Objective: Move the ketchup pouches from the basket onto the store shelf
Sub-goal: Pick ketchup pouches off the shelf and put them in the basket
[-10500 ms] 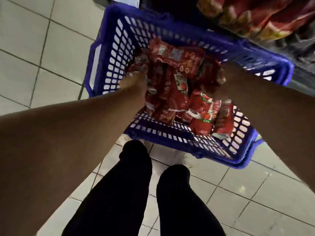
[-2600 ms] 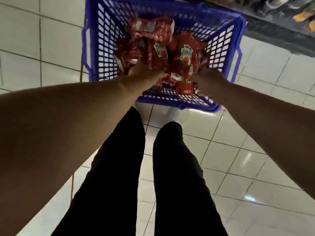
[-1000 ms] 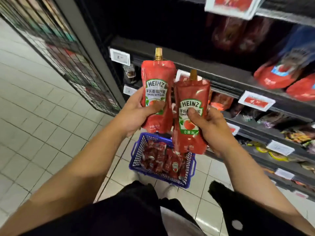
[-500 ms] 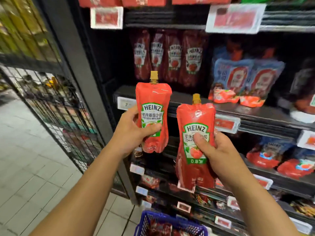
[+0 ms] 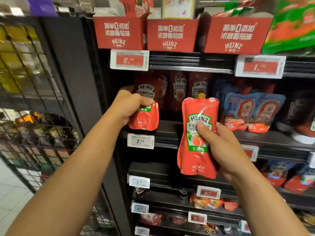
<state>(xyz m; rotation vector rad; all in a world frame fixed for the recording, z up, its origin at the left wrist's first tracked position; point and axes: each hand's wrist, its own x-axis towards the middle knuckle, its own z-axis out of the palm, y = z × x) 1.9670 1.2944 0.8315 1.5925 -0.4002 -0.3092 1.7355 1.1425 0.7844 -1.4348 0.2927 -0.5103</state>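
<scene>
Both pouches have risen toward the ketchup row since half a second ago, the left one now reaching in over the shelf edge while the right one trails lower and nearer the camera. The left pouch (image 5: pixel 144 114) sits just in front of the standing Heinz pouches (image 5: pixel 179 89), its top hidden behind the left hand (image 5: pixel 127 106), whose fingers curl round its upper middle. The right pouch (image 5: pixel 197 137) is held at its waist by the right hand (image 5: pixel 221 145), thumb pressed across the label and fingers wrapped behind.

These look like soft, glossy film packs with some liquid weight: the skin creases and dents under the thumb, so I judge they will sag and could slip if squeezed loosely. The stiffer places to hold are probably the narrowed waist or the neck below the cap.

Each pouch stands nearly upright, long axis vertical. The right one's gold cap (image 5: pixel 201 95) points up, base down, label facing the camera, with a slight lean.

Beyond them, the shelf (image 5: pixel 170 132) carries a price tag (image 5: pixel 140 141) on its lip, blue pouches (image 5: pixel 252 108) stand to the right, and red Heinz cartons (image 5: pixel 172 35) line the tier above. The basket is out of view.
</scene>
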